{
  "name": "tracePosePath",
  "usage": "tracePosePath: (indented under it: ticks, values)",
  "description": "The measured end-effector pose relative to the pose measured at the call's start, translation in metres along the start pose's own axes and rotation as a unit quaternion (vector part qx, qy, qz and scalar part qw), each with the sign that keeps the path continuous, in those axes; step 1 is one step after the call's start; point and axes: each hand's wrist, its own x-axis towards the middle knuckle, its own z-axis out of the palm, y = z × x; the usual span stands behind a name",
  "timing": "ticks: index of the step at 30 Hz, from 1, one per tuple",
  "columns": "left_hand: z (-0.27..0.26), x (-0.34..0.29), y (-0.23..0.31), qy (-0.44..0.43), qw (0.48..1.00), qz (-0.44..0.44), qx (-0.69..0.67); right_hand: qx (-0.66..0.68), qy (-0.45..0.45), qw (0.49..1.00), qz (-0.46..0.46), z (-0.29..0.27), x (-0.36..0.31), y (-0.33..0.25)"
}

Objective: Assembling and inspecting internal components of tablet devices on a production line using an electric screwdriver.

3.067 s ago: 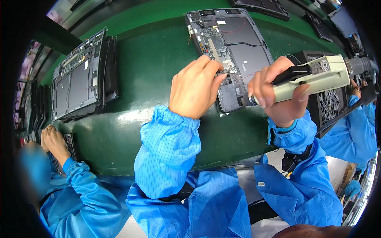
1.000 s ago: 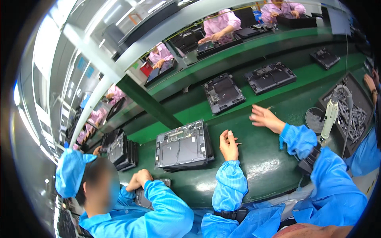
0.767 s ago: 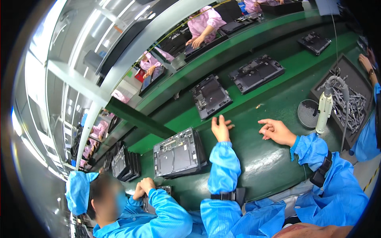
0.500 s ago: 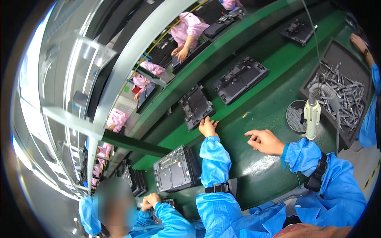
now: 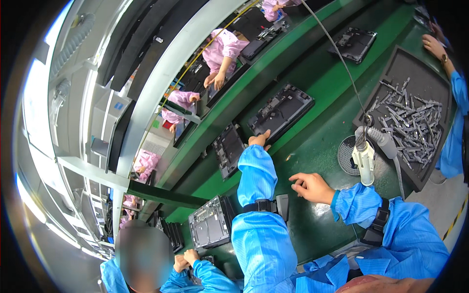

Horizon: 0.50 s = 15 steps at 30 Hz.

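Observation:
My left hand (image 5: 259, 140) reaches forward across the green bench. Its thumb and fingers close on the near corner of a black laptop base (image 5: 281, 115) lying on the bright green strip. Just left of that lies a second laptop base (image 5: 228, 150), near my left wrist. Over the dark green bench top hovers my right hand (image 5: 312, 188), empty, its fingers loosely bent and apart. Beyond it to the right, a white tool (image 5: 364, 166) with a grey corrugated hose hangs from a wire, above a round perforated grey disc (image 5: 348, 156).
A black tray (image 5: 391, 66) of loose grey metal strips (image 5: 410, 122) stands right. Another laptop base (image 5: 352, 45) lies farther along the strip. Stacked bases (image 5: 209, 223) sit left of my forearm, beside a co-worker's hands (image 5: 185, 260). A green bar (image 5: 166, 194) crosses there.
My left hand has gone farther forward, from beside the left laptop base to the corner of the larger one. My right hand stays over the bench. The view has shifted slightly.

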Motion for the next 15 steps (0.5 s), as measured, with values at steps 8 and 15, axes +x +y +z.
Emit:
tracePosePath:
  ticks: [8,15]
  values:
    - [0.002,-0.135,-0.041,-0.045,0.961,-0.008,-0.274,0.142,0.162,0.974,0.065,-0.006,0.012,0.02]
    - [0.036,-0.303,-0.113,-0.184,0.883,-0.029,-0.431,0.048,0.234,0.971,0.011,-0.031,0.033,0.028]
